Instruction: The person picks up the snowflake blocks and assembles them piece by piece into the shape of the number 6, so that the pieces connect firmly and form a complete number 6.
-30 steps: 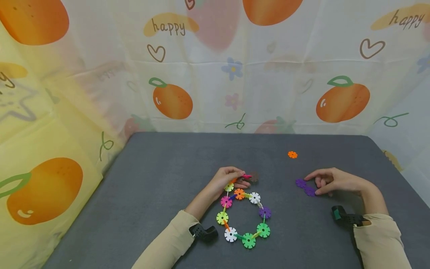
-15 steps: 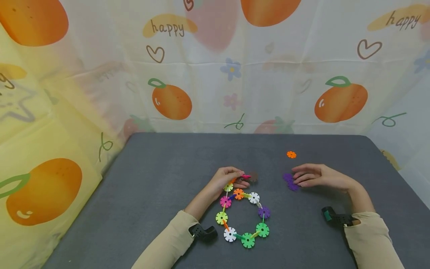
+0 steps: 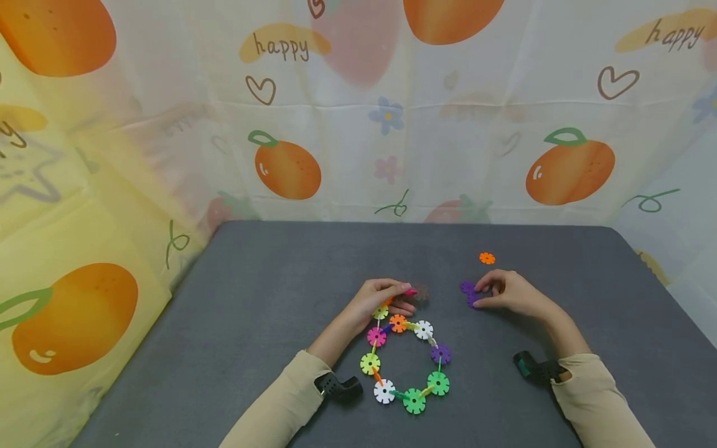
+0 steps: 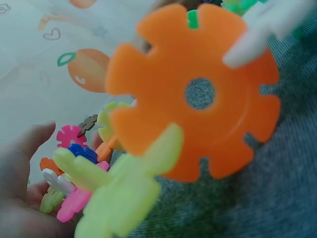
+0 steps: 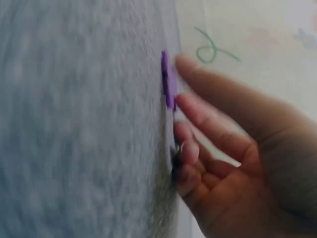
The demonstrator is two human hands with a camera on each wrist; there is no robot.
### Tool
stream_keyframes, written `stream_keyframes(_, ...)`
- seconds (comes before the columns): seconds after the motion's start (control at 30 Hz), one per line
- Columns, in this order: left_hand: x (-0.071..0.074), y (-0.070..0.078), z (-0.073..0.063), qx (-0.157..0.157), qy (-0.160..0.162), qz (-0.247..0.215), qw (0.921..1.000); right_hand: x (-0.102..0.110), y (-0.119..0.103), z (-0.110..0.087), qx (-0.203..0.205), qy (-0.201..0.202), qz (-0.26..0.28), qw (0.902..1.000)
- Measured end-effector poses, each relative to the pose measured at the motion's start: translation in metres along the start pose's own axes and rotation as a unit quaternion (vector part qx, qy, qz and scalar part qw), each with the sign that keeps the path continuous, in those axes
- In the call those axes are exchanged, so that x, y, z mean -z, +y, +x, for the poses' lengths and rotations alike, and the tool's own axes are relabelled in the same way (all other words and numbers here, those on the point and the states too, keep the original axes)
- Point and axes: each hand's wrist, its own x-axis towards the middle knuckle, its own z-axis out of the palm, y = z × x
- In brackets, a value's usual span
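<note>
A ring-shaped chain of notched plastic snowflake discs (image 3: 415, 401) lies on the grey table, its pieces white, green, purple, orange, yellow and pink. My left hand (image 3: 381, 297) pinches a pink disc (image 3: 411, 292) at the chain's upper end; a brown disc (image 3: 422, 293) sticks out past the fingertips. Close to the left wrist view, an orange disc (image 4: 230, 109) and a yellow disc (image 4: 121, 198) cover much of it. Two purple discs (image 3: 467, 287) lie flat together, right of the brown one. My right hand (image 3: 512, 292) has its thumb and a curved finger at the nearer purple disc's edges.
A single orange disc (image 3: 487, 258) lies behind the right hand, toward the far edge. The grey table (image 3: 280, 267) ends at a printed cloth (image 3: 347, 162) hanging behind it. Each wrist wears a black strap camera (image 3: 338, 387).
My right hand has slid the purple discs leftward over the table, toward the left hand, and its fingers are more curved now. The left hand and the chain have stayed in place.
</note>
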Motion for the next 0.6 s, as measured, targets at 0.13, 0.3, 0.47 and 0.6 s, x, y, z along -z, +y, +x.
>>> stream_keyframes(0.13,0.001,0.0,0.0,0.003,-0.003,0.006,1.0,0.0,-0.004,0.001,-0.008,-0.011,-0.027,0.9995)
stream_keyframes(0.3,0.001,0.0,0.0,0.009,-0.002,0.015,0.9998,0.002,-0.005,0.001,-0.036,-0.037,0.038,0.9979)
stream_keyframes(0.47,-0.001,0.002,-0.001,0.018,0.011,0.016,0.9996,-0.004,-0.015,0.004,-0.054,-0.045,0.143,0.9872)
stream_keyframes(0.6,-0.001,0.004,-0.001,0.011,0.03,0.052,0.9981,-0.015,-0.029,0.009,-0.056,-0.029,0.212,0.9753)
